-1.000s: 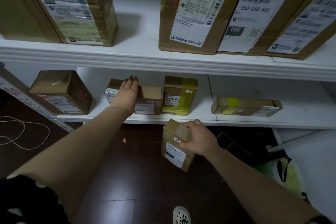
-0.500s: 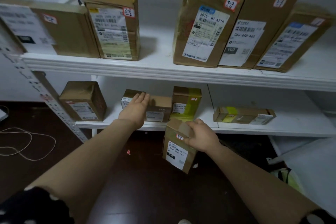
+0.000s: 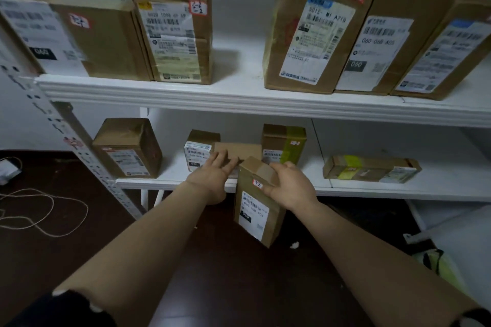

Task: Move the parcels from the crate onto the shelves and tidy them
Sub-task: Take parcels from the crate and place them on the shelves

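My right hand grips the top of a small brown parcel with a white label, held upright just in front of the lower shelf's front edge. My left hand lies flat, fingers spread, against a low brown box on that shelf. To the left of this box stands a small white-labelled box, and to its right a box with yellow-green tape. No crate is in view.
A taped box stands at the lower shelf's left end and a flat box lies at its right. The upper shelf carries several tall labelled cartons. A perforated metal post slants at the left. A cord lies on the dark floor.
The view has tilted up and drawn closer to the shelves. My right hand has raised the small parcel up to the lower shelf's edge. My left hand stays on the low box.
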Demonstrator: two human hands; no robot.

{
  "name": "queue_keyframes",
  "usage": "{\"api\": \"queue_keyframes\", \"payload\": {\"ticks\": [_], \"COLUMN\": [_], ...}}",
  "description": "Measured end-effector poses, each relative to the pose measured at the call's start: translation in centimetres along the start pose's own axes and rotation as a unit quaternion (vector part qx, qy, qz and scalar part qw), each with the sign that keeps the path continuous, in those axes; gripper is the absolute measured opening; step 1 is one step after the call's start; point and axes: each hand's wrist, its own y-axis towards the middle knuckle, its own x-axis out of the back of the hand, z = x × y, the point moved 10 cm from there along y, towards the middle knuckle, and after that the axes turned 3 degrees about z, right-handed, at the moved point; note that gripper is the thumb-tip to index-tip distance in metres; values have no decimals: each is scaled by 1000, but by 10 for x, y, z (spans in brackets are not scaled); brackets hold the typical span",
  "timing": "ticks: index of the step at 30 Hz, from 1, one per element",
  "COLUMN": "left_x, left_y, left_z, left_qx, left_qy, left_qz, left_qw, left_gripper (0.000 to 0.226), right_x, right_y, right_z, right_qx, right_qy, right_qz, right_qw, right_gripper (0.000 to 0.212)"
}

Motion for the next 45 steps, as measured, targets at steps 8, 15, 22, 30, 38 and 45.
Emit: {"api": "queue_keyframes", "payload": {"ticks": [8,15,22,30,38,45], "left_x": [21,30,34,35,42,63], "left_y": [23,37,40,37,12,-59], "left_z": [4,4,4,6,4,-8], "left_qx": [16,28,39,34,32,-25], "left_qy": [16,16,15,12,-258,-446], "left_qz": [-28,-22,-30,-38,-37,43], "left_qw": [999,999,999,999,965,893], "left_gripper": [92,87,88,87,72,70], "right_x": [2,-3,-1,-1,7,46], "right_y": [9,13,16,17,6,-22], "right_z": [-12,-25,-32,-34,-27,22], "right_qx": [-11,-19,-27,-37,-51,-4], "right_qy": [32,37,46,54,138,277], "right_qz": [10,36,43,35,46,97], "right_qw": [999,998,998,997,988,956], "right_gripper": [50,59,60,61,59,54]}}
